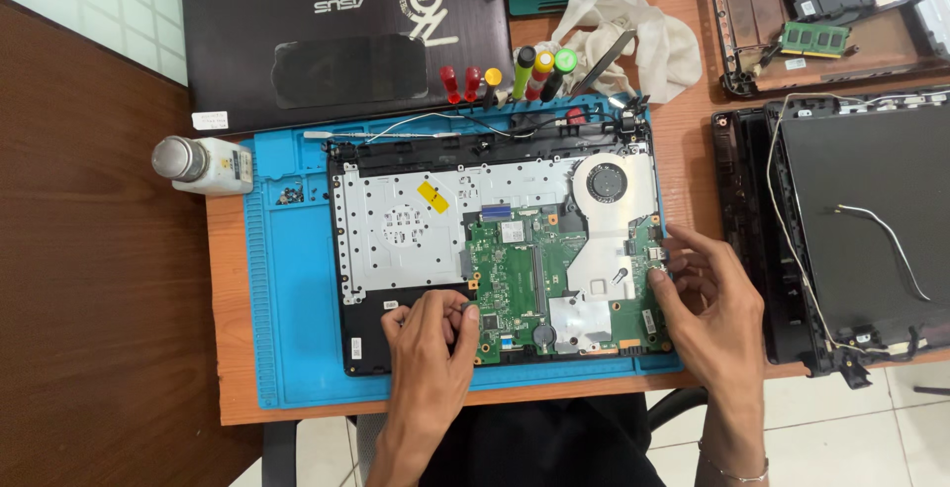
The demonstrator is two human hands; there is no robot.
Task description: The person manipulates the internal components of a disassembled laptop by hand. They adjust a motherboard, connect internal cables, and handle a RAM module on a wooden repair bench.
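An opened laptop base (pixel 396 225) lies on a blue work mat (pixel 292 329), its green circuit board (pixel 515 279) and round fan (pixel 606 182) exposed. My left hand (pixel 430 343) rests on the base's near edge, fingertips pinching at the left edge of the circuit board. My right hand (pixel 708 304) is at the board's right edge, fingertips touching it beside the silver heat-sink plate (pixel 599 269). Whether either hand holds a small part, I cannot tell.
A closed black laptop (pixel 336 32) lies at the back. Several coloured-handled screwdrivers (pixel 515 76) and a white cloth (pixel 643 37) sit behind the mat. A small white bottle (pixel 203 163) stands at left. Dismantled laptop shells with loose cables (pixel 851 220) fill the right side.
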